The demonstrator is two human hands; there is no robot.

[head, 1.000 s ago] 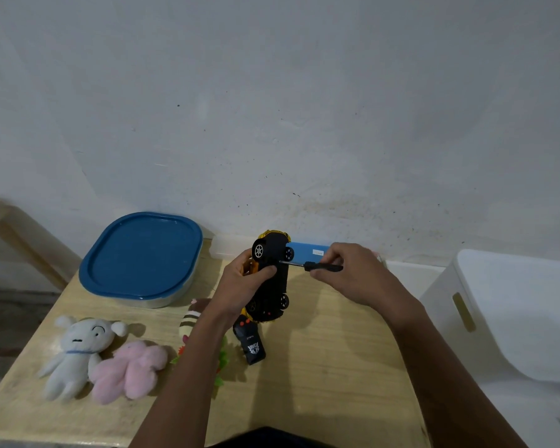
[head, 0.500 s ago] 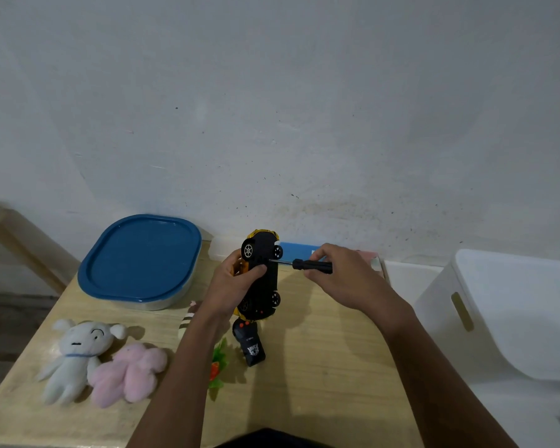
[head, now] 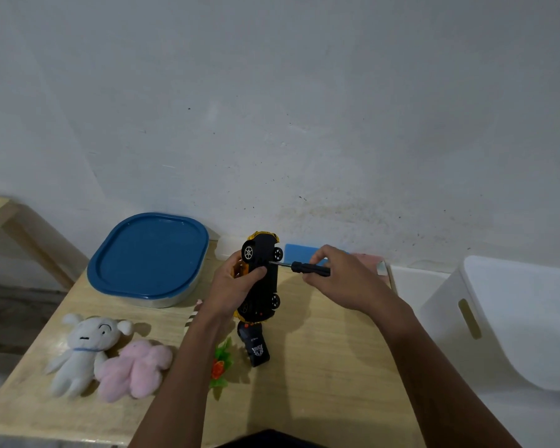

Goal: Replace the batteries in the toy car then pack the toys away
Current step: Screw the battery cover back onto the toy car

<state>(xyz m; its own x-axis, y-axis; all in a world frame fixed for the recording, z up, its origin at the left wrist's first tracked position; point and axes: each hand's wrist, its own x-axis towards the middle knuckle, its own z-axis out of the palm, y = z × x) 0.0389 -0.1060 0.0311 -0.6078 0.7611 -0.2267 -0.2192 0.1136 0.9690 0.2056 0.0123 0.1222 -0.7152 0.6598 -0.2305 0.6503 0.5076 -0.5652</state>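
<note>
Toy car (head: 265,286) in left hand (head: 230,286) hovers above table (head: 320,350), near wall (head: 272,124).

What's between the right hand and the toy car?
A screwdriver: the right hand grips its black handle, and its thin shaft reaches the underside of the toy car, which the left hand holds. Seen in the head view.

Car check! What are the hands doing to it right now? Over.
Left hand grips car, held off the table. Right hand holds screwdriver, tip on car's underside. Nothing blocks the tip.
</note>
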